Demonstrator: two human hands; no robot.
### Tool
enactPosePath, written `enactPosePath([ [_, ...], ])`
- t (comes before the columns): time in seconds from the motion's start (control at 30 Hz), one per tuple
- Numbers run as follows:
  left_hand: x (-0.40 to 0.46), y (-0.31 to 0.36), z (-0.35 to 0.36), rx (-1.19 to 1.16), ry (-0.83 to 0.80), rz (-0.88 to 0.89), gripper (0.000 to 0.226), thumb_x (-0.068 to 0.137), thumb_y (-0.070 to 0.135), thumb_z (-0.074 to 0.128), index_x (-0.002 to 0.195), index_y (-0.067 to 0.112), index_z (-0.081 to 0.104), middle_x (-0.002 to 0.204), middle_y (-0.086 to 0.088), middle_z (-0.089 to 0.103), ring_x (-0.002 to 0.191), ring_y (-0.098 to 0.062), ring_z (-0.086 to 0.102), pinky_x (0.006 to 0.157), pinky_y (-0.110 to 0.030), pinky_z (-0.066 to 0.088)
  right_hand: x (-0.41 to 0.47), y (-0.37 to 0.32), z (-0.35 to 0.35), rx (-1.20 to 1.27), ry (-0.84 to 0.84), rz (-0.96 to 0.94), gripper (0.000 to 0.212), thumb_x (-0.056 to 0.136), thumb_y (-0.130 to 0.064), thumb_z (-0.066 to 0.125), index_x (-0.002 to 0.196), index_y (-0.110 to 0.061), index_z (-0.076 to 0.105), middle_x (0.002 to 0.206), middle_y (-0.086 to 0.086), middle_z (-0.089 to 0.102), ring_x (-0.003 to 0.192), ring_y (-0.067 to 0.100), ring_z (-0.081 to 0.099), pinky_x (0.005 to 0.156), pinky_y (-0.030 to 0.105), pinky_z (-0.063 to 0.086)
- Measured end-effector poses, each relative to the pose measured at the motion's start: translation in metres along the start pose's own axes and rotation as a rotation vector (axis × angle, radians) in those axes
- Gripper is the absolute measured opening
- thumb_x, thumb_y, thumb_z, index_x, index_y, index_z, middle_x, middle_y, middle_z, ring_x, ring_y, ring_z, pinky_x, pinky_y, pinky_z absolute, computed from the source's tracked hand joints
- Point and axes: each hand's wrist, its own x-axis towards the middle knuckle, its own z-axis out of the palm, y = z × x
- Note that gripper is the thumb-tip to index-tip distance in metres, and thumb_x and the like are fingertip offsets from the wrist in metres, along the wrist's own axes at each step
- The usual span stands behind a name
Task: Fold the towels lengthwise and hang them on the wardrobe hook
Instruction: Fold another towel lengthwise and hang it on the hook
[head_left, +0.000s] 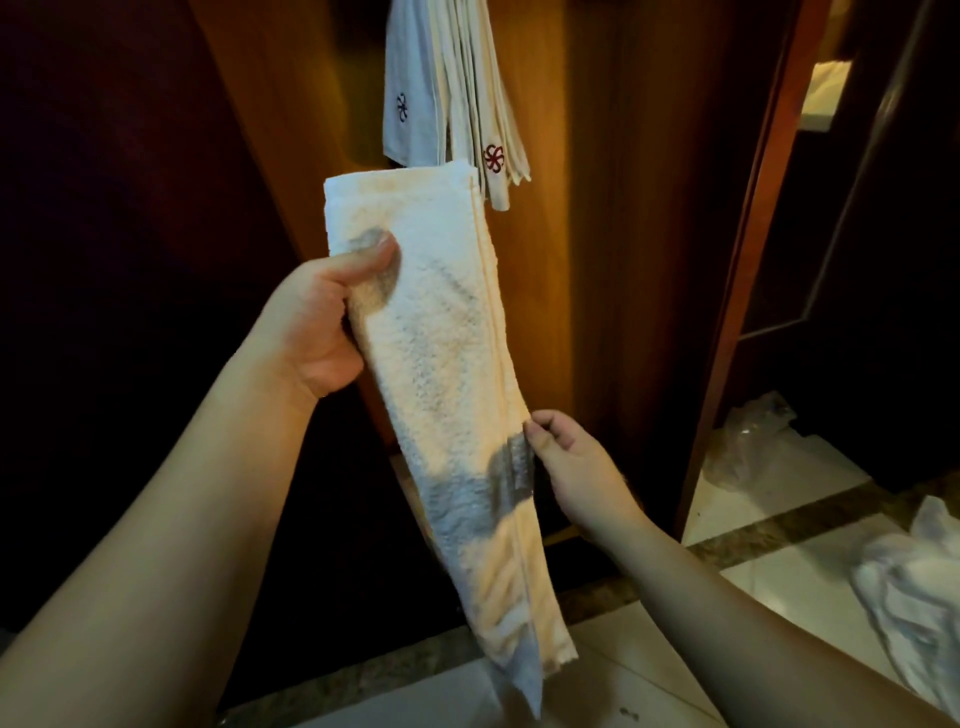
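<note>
Towel (447, 374) hangs lengthwise, left hand (317, 322) gripping nearer its top, right hand (571, 467) pinching the edge; hook apparently directly above, beyond view.

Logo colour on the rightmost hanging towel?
Red pinwheel logo on a cream hanging towel; head view.

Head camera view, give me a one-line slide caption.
Left hand and right hand hold a folded towel below hung towels.

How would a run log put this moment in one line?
left hand grips folded towel | right hand pinches its edge | hung towels above
</note>
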Motion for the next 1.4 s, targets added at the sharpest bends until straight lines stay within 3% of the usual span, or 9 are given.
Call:
enactPosePath([
  [0.27,0.005,-0.001,0.014,-0.06,0.164,-0.018,0.021,0.096,0.019,0.058,0.113,0.01,0.063,0.101,-0.008,0.076,0.095,-0.025,0.074,0.078,-0.043,0.055,-0.026,-0.002,-0.003,0.098,0.089,-0.165,0.025,0.097,-0.034,0.057,0.111,-0.05,0.044,0.117,-0.001,0.059,0.106,0.011,0.063,0.096,0.04,0.053],
  [0.37,0.006,-0.001,0.019,-0.084,0.175,-0.038,0.022,0.096,0.019,0.059,0.115,0.009,0.063,0.102,-0.009,0.076,0.093,-0.026,0.074,0.077,-0.045,0.055,-0.028,-0.001,-0.003,-0.039,0.054,-0.168,0.03,0.079,-0.057,0.064,0.1,-0.064,0.044,0.121,-0.015,0.053,0.119,0.016,0.057,0.104,0.046,0.047],
  [0.53,0.005,-0.002,0.032,-0.072,0.17,-0.072,0.02,0.097,0.018,0.058,0.115,0.01,0.061,0.094,-0.007,0.077,0.086,-0.025,0.075,0.066,-0.04,0.057,-0.022,-0.005,-0.005,0.029,-0.007,-0.023,0.033,0.077,-0.054,0.073,0.104,-0.049,0.054,0.134,-0.012,0.054,0.122,0.008,0.056,0.108,0.042,0.045],
  [0.63,0.004,-0.002,0.036,-0.056,0.18,-0.07,0.02,0.097,0.017,0.059,0.115,0.01,0.059,0.088,-0.007,0.077,0.082,-0.025,0.076,0.058,-0.038,0.059,-0.018,-0.004,-0.009,-0.003,-0.04,0.02,0.033,0.072,-0.062,0.076,0.094,-0.042,0.063,0.11,-0.011,0.067,0.104,0.01,0.064,0.1,0.042,0.05],
  [0.73,0.004,-0.003,0.034,-0.018,0.168,-0.033,0.022,0.098,0.019,0.058,0.118,0.009,0.059,0.091,-0.007,0.077,0.084,-0.025,0.075,0.058,-0.039,0.06,-0.023,-0.006,-0.007,-0.09,-0.081,0.02,0.018,0.091,-0.044,0.063,0.1,-0.028,0.062,0.096,-0.007,0.069,0.088,0.008,0.067,0.081,0.028,0.052],
  [0.87,0.004,0.001,0.028,0.094,0.17,0.042,0.019,0.095,0.023,0.062,0.112,0.013,0.066,0.094,-0.002,0.077,0.09,-0.021,0.075,0.079,-0.041,0.059,-0.029,-0.002,0.001,-0.042,-0.089,-0.056,0.026,0.094,-0.042,0.05,0.103,-0.019,0.055,0.099,0.009,0.067,0.086,0.01,0.066,0.08,0.026,0.051],
  [0.97,0.004,0.004,0.023,0.14,0.169,0.063,0.017,0.093,0.023,0.064,0.108,0.014,0.068,0.096,-0.001,0.077,0.094,-0.021,0.074,0.089,-0.042,0.056,-0.03,-0.001,0.007,0.0,-0.07,-0.065,0.018,0.099,-0.037,0.045,0.102,-0.021,0.053,0.092,0.0,0.063,0.079,0.004,0.061,0.071,0.021,0.049],
  [1.17,0.006,0.01,0.011,0.09,0.146,0.059,0.025,0.095,0.024,0.059,0.115,0.013,0.066,0.115,-0.008,0.072,0.104,-0.025,0.071,0.096,-0.045,0.054,-0.03,-0.009,0.018,0.008,0.097,-0.136,0.026,0.093,-0.049,0.041,0.098,-0.026,0.052,0.085,0.003,0.057,0.072,0.009,0.054,0.064,0.035,0.047],
  [1.4,0.007,0.009,0.012,-0.021,0.188,-0.035,0.02,0.098,0.022,0.057,0.112,0.009,0.064,0.101,-0.009,0.076,0.092,-0.026,0.074,0.077,-0.043,0.057,-0.021,-0.004,0.015,-0.046,0.188,-0.15,0.022,0.086,-0.057,0.053,0.092,-0.036,0.054,0.077,0.01,0.057,0.067,0.02,0.053,0.064,0.054,0.046],
])
